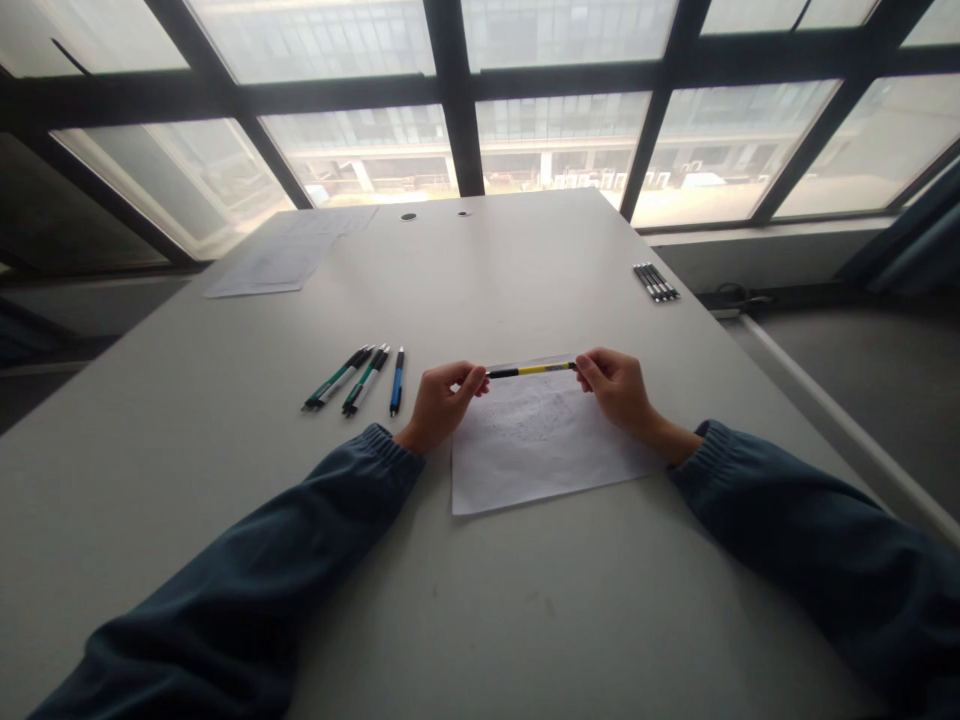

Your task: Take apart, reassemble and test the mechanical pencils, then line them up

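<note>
A yellow and black pen (534, 370) is stretched level between my two hands, over the far part of a sheet of paper (525, 470). My left hand (444, 400) pinches its black end. At the other end, the fingers of my right hand (615, 385) close on the dark tip. Bluish scribble marks cover the middle of the sheet. Just left of my left hand lies a blue pen (397, 382), and beside it are several green, white and black pens (366, 382).
A row of several black and white pens (656, 282) lies near the right edge of the white table (480, 280). More papers (274, 262) rest at the far left. Two round holes are at the far end, before large windows (360, 150). A pale rail (847, 425) runs along the right side.
</note>
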A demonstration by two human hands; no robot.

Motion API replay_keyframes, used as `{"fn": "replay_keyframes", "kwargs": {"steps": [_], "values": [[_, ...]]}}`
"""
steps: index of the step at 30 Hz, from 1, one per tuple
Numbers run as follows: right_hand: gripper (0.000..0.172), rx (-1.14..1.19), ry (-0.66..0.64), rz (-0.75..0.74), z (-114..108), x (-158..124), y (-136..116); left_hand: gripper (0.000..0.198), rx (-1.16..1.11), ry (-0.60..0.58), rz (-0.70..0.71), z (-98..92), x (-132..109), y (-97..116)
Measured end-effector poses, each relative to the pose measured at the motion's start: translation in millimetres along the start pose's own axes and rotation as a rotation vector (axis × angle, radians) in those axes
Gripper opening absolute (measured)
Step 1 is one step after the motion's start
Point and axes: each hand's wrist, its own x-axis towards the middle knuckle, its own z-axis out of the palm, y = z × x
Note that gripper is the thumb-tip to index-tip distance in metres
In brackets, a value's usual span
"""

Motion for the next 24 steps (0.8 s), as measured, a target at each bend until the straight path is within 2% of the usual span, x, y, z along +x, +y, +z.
{"fn": "replay_keyframes", "kwargs": {"steps": [15,24], "values": [[0.04,0.013,-0.01,-0.014,-0.3,0.1,1.1,0.044,0.0,-0.007,-0.009,0.0,-0.1,-1.6],[0.044,-0.001,-0.009,0.0,0.2,-0.3,0.8,0.045,0.017,-0.014,-0.006,-0.5,-0.8,-3.6]]}}
